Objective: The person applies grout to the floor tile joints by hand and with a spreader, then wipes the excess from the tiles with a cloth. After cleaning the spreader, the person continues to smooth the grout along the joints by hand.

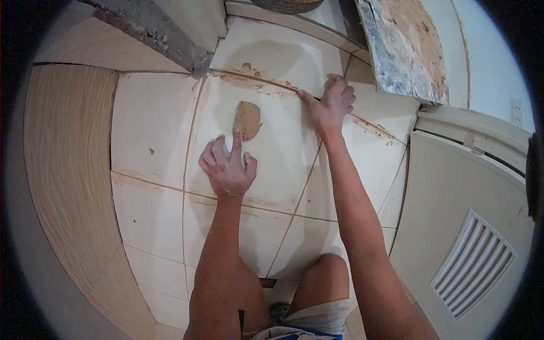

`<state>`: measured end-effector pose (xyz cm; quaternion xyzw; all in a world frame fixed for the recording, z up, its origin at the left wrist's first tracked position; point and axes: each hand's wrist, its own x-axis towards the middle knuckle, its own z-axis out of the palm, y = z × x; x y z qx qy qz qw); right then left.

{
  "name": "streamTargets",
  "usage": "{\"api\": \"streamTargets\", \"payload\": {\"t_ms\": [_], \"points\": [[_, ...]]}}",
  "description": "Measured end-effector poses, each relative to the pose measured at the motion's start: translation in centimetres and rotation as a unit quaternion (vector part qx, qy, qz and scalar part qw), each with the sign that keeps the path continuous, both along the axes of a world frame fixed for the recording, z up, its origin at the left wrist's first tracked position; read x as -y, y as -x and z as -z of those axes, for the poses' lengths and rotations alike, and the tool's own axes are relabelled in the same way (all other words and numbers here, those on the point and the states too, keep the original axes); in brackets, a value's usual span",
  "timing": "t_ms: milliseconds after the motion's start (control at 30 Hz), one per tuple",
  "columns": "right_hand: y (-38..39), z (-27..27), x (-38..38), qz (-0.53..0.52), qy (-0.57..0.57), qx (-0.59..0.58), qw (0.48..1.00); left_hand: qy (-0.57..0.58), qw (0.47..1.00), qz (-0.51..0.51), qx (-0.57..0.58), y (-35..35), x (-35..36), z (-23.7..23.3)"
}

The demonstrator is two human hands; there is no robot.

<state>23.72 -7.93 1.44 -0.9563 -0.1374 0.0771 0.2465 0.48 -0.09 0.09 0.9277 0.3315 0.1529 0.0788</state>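
On a pale floor tile point(272, 164) lies a flat tan piece point(247, 120), rounded at its corners and looking like a lump of grout or a grout-smeared pad. My left hand point(226, 170) has its index finger stretched to the near end of that piece, seemingly touching it, with the thumb apart and the other fingers bent. Further right, my right hand point(331, 107) is at the tile joint, fingers curled and thumb pointing left. A small dark bit shows between thumb and fingers, too little to name. Wet brown grout point(255, 82) is smeared along the joint left of this hand.
A grout-stained board point(408, 51) leans at the upper right. Below it stands a door point(453, 226) with a white louvred vent point(474, 264). Wood-look tiles point(73, 170) run along the left. A dark rounded container point(288, 4) sits at the top edge.
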Motion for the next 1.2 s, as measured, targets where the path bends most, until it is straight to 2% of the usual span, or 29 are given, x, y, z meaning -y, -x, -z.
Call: {"api": "streamTargets", "payload": {"t_ms": [100,167,200,267,333,367,433,500,567,667,733,867,933,1033,1200], "points": [[0.4,0.1,2.3,-0.001,-0.006,0.068,0.998,0.002,1.000,-0.008,0.002,0.0,0.3,-0.1],[0.6,0.3,3.8,-0.070,-0.144,0.091,0.983,0.003,1.000,-0.008,-0.014,0.0,0.2,-0.1],[1.4,-0.3,4.1,-0.091,-0.149,0.078,0.981,0.004,1.000,-0.002,-0.006,0.2,0.3,-0.1],[2.4,-2.9,4.2,-0.106,-0.156,0.092,0.978,0.009,1.000,0.000,-0.023,0.1,0.3,-0.1],[2.4,-7.5,3.8,-0.143,-0.248,0.069,0.956,0.005,1.000,0.006,-0.018,-0.2,0.4,-0.4],[0.7,-8.9,3.7,-0.137,-0.251,0.081,0.955,0.006,0.999,0.004,-0.034,-0.1,0.3,-0.4],[-3.6,-11.4,4.5,-0.047,-0.263,0.160,0.950,0.006,0.999,0.011,-0.038,0.0,0.4,-0.3],[-10.4,-12.7,4.9,0.057,-0.288,0.171,0.941,0.010,0.999,0.015,-0.047,0.2,0.5,-0.1],[-18.1,-11.2,6.2,0.114,-0.272,0.214,0.931,-0.011,0.999,0.030,-0.030,0.1,0.3,0.0],[-27.5,-8.7,8.1,0.144,-0.297,0.177,0.927,0.012,0.999,0.017,-0.049,-0.3,0.5,-0.6],[-30.7,-8.6,8.0,0.201,-0.171,0.109,0.958,0.016,0.998,0.011,-0.057,-0.2,0.5,-0.5],[-34.6,-8.9,7.2,0.200,-0.115,0.113,0.966,0.018,0.997,0.009,-0.068,-0.1,0.6,-0.3],[-36.2,-8.6,7.3,0.199,-0.068,0.055,0.976,0.014,0.997,0.010,-0.070,0.0,0.6,-0.3],[-38.5,-7.6,8.1,0.234,-0.119,0.043,0.964,0.008,0.997,0.012,-0.074,-0.1,0.6,0.0],[-38.7,-7.6,8.6,0.203,-0.084,0.024,0.975,0.019,0.996,0.011,-0.082,-0.1,0.6,0.0]]}}
